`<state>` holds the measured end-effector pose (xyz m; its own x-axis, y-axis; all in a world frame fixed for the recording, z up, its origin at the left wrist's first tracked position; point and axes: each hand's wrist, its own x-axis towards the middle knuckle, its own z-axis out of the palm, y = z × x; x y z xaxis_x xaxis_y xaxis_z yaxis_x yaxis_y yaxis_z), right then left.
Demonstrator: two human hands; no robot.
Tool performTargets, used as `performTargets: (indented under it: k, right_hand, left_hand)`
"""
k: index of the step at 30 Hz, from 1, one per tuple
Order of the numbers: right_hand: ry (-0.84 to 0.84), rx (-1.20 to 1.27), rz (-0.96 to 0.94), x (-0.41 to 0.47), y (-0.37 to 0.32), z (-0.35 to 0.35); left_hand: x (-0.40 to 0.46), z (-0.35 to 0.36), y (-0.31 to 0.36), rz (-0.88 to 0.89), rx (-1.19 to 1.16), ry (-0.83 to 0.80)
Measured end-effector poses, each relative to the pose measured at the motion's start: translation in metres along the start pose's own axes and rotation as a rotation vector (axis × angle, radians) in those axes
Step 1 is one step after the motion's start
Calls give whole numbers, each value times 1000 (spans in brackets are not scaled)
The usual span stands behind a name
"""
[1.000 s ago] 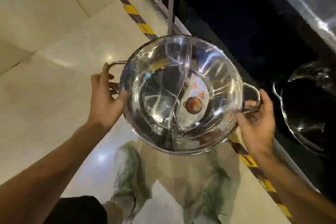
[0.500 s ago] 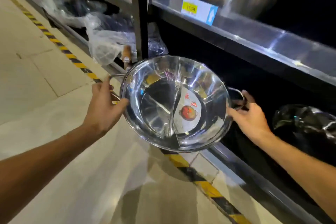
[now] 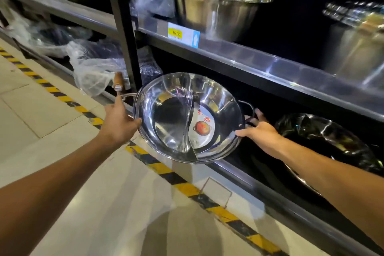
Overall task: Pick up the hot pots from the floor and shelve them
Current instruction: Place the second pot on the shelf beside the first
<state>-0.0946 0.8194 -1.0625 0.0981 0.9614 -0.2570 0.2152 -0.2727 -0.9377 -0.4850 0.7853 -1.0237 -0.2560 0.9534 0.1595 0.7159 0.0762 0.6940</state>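
Steel gleams between both hands: the left hand [image 3: 119, 121] grips the pot [image 3: 188, 117] by its rim and wire handle at 9 o'clock, thumb on the edge, and the right hand [image 3: 258, 130] holds the rim at 3 o'clock, fingers spread under the other handle. The pot is in the air, tilted so its inside faces the camera, showing a curved divider and a round label [image 3: 202, 125] in the right half. It hangs at the mouth of the lower shelf [image 3: 245, 169], its far edge past the shelf's front lip.

At 3 o'clock from the pot, beyond the right hand, a wrapped pot [image 3: 330, 141] already lies in that bay, near but apart. At 10 o'clock a black post [image 3: 122, 27] stands just behind the left hand, with a wooden handle [image 3: 118, 82] and plastic bags [image 3: 93, 68] beside it. At 12 o'clock the upper shelf [image 3: 259, 62] juts out overhead, carrying a price tag [image 3: 184, 35] and stacked bowls [image 3: 216, 0]. Between the post and the wrapped pot the bay is dark and open. At 6 o'clock striped tape [image 3: 187, 189] lines the floor [image 3: 104, 203].
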Motion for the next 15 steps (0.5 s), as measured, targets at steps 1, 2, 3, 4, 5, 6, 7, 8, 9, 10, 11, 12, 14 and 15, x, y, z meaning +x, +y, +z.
performTargets:
  k: [1, 2, 3, 4, 5, 6, 7, 8, 9, 10, 11, 12, 14, 15]
  right_hand:
    - [-73, 46, 33, -2, -1, -1]
    - [-126, 84, 56, -4, -2, -1]
    - [-156, 114, 65, -7, -3, -1]
    - [-165, 137, 70, -8, -4, -1]
    - [-155, 159, 72, -8, -4, -1]
    - [-131, 172, 71, -8, -3, -1]
    - [-99, 184, 65, -6, -1, -1]
    - [-65, 197, 53, -4, 1, -2]
    - [-30, 213, 39, -2, 5, -2]
    - [7, 225, 26, 1, 7, -2]
    - [44, 230, 17, 4, 9, -2]
    - [77, 226, 10, 8, 12, -1]
    - [127, 193, -1, 17, 17, -2]
    - [145, 160, -8, 23, 18, -2]
  left_hand:
    - [4, 0, 1, -3, 16, -1]
    - [6, 1, 2, -7, 24, 9]
    - [8, 2, 4, -17, 19, 26]
    - [8, 4, 6, -37, 5, 38]
    - [7, 7, 6, -65, -10, 38]
    - [7, 11, 6, -103, -27, 24]
    - [6, 16, 7, -126, -45, 6]
    - [7, 22, 7, -130, -60, -3]
    - [8, 29, 8, -121, -76, 1]
    - [11, 35, 11, -115, -88, 4]
    - [14, 42, 14, -110, -107, 6]
    - [17, 47, 17, -104, -123, 1]
    - [23, 58, 23, -108, -165, -34]
    - [25, 63, 25, -125, -198, -61]
